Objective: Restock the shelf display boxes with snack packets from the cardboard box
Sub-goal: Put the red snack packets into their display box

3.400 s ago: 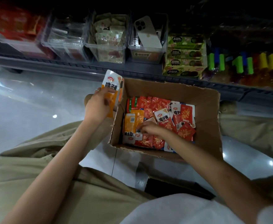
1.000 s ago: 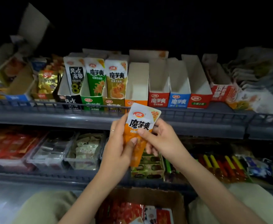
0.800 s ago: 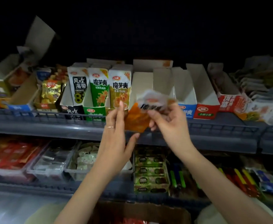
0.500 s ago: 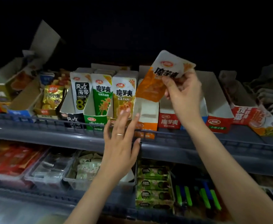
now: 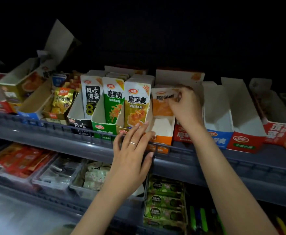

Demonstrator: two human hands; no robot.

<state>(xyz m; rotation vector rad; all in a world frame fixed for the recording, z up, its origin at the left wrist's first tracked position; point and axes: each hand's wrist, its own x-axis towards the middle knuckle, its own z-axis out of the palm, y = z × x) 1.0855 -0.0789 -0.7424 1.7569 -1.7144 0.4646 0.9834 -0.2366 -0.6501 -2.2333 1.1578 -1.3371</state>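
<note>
My right hand [image 5: 183,106] pinches the top of an orange-and-white snack packet [image 5: 161,106], which stands upright inside the orange display box [image 5: 162,131] on the upper shelf. My left hand [image 5: 133,150], fingers straight, reaches to the front left corner of that box at the shelf rail. To the left stand filled boxes: a gold packet [image 5: 137,106], a green packet [image 5: 113,100] and a black-labelled packet [image 5: 91,99]. The cardboard box is out of view.
Right of the orange box stand empty display boxes in red [image 5: 186,134], blue [image 5: 218,131] and red [image 5: 245,141]. A grey rail [image 5: 54,128] fronts the upper shelf. The lower shelf holds clear bins [image 5: 57,173] and green packets [image 5: 164,200].
My right hand carried the orange packet from in front of me up over the shelf and lowered it into the orange display box. My left hand let go and moved to the box front.
</note>
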